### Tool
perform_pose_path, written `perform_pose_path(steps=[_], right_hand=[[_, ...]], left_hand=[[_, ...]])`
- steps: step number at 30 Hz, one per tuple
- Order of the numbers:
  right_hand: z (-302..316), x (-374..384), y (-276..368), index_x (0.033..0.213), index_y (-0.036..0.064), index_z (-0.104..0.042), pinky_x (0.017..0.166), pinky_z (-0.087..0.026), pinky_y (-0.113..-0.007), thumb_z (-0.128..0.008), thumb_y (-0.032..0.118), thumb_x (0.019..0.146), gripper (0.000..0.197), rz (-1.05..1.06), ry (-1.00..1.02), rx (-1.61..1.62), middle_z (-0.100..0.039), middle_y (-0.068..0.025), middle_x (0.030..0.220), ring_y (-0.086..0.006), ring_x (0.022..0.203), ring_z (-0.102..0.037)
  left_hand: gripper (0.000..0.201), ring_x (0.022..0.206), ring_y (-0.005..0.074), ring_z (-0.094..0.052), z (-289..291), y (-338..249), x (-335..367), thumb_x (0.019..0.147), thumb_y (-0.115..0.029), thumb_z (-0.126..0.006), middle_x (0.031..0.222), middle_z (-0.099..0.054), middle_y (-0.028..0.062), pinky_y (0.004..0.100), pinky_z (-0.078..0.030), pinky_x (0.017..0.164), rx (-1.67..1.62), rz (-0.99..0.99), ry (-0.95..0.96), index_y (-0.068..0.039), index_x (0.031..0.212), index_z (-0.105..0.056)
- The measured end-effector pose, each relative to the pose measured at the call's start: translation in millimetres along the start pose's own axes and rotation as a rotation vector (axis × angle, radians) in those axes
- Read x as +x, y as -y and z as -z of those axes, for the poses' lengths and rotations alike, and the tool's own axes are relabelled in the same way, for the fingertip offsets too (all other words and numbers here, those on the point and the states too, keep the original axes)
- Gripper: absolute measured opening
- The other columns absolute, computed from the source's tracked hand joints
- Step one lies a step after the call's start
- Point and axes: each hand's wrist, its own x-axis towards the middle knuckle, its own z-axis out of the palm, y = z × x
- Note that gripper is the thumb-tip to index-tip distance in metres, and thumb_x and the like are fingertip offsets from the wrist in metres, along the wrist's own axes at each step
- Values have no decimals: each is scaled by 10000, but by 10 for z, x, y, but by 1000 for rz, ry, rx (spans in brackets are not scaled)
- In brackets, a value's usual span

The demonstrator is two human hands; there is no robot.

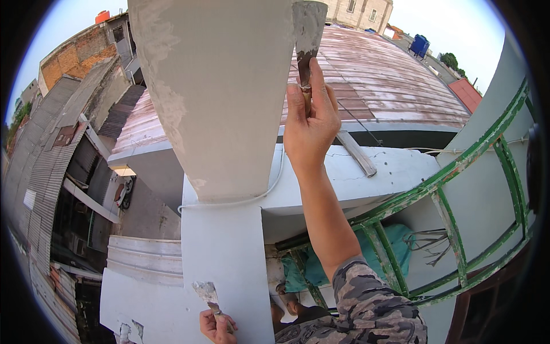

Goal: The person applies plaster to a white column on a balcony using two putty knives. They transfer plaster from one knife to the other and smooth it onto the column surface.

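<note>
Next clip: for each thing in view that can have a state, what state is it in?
right hand: raised, gripping a putty knife handle
upper putty knife: blade up, coated in grey plaster, against the column
left hand: low, gripping a second putty knife
lower putty knife: blade smeared with plaster
column: coated in plaster, rough along its left edge
green ladder: paint chipped, leaning along the wall

Green metal ladder [458,189], rusty corrugated roof [389,86], blue tank [419,45], teal tarp [401,243].
</note>
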Motion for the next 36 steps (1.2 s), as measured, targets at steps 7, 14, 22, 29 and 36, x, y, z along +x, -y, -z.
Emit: perform_pose_path(steps=[7,14,22,29,36], right_hand=[[86,-262,-3,1322,12,-580,639,-472,-266,-664,53,908,425,-34,55,-96,-613,-72,890,-147,714,-571],[440,-404,-303,1325,23,-583,679,-491,-252,-687,68,904,436,-106,74,17,-641,-66,951,-121,758,-601],[1007,1125,-346,1108,99,-711,910,-519,-359,-707,-55,776,367,661,259,-397,-689,-63,979,-244,929,-660],[876,2144,112,1067,134,-710,1024,-461,-448,-688,-59,774,352,1199,477,-606,-672,-54,983,-211,951,-651],[612,2340,388,948,109,-717,1057,-433,-557,-662,-90,758,281,1296,568,-555,-670,-61,909,-219,908,-666]], left_hand=[[208,446,83,-421,-10,-15,5,977,-220,-592,610,-531,43,230,-377,433,6,4,-3,-30,1022,-519],[204,450,83,-422,-17,4,-1,966,-211,-608,607,-525,36,238,-386,431,-54,2,-26,-35,1028,-524],[200,450,90,-422,0,25,-16,976,-202,-586,603,-520,33,244,-390,429,-39,-19,-10,-36,1059,-513],[287,453,136,-494,-28,38,-62,907,-259,-611,576,-508,55,262,-390,362,-22,-67,-116,-47,1029,-461],[320,463,129,-491,-41,80,-60,913,-279,-607,579,-501,47,259,-396,369,-31,-66,-177,-35,1066,-467]])
